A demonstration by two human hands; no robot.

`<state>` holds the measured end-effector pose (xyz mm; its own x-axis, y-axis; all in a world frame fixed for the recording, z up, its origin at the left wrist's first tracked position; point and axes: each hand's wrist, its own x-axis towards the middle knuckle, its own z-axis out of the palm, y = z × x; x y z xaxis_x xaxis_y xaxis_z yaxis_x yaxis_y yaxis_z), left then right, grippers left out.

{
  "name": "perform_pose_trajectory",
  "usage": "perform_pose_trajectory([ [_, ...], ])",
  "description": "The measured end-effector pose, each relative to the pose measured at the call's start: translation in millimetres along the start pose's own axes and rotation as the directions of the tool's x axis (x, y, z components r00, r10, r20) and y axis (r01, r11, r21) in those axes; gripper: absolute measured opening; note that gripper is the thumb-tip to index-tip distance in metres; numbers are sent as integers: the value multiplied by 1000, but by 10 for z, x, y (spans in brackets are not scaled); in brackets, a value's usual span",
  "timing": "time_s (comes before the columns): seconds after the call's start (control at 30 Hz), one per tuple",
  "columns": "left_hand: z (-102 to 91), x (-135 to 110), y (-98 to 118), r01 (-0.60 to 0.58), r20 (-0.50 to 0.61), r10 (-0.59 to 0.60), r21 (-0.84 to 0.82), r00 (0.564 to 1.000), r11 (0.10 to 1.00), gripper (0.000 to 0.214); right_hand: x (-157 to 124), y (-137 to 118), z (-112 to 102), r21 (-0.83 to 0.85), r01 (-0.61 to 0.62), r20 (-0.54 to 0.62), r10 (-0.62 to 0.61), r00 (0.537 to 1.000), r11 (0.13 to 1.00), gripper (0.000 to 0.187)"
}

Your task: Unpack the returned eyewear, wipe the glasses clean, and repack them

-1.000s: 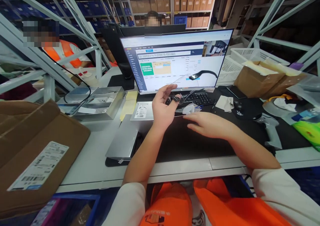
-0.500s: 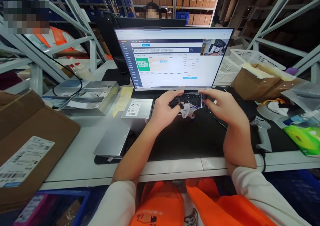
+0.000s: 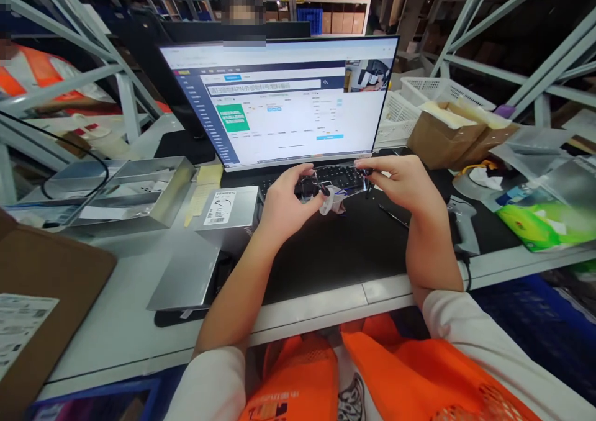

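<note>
Over the black keyboard [image 3: 344,177], both hands hold up a clear, glasses-like item [image 3: 356,187] with dark ends; its exact kind is hard to make out. My left hand [image 3: 286,200] is closed on its left side, thumb and fingers near a dark part. My right hand [image 3: 395,179] pinches its right end between thumb and fingertips. Crumpled whitish film [image 3: 331,201] hangs beneath it, close to my left thumb. To the left of my left forearm stand a silver box with a white label [image 3: 221,210] and a flat silver box [image 3: 186,278].
A monitor [image 3: 284,117] stands behind the keyboard. At right lie a grey barcode scanner [image 3: 463,225], a green packet [image 3: 535,222] and an open brown carton [image 3: 442,132]. On the left are an open silver tray box [image 3: 153,207] and a large cardboard box [image 3: 56,259]. Co-workers are beyond.
The view has swung right, so the desk things appear further left. Both hands still hold the clear item over the keyboard, with slightly shifted fingers.
</note>
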<state>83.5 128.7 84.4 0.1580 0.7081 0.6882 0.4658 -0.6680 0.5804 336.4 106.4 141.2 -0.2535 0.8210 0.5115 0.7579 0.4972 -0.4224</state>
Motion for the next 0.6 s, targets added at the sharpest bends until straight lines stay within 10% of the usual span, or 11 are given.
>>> perform_pose_trajectory([
  [0.2,-4,34,-43,-133,-231,158,118,960,984,41,226,631,-54,228,-129,-77,150,986,965,44],
  [0.33,-71,44,-29,-222,-283,279,219,918,950,44,336,1211,158,-300,-523,-1,548,837,798,33],
  [0.6,-85,17,0,-237,-197,263,146,944,961,48,-107,1427,673,-491,-524,143,658,739,696,38],
])
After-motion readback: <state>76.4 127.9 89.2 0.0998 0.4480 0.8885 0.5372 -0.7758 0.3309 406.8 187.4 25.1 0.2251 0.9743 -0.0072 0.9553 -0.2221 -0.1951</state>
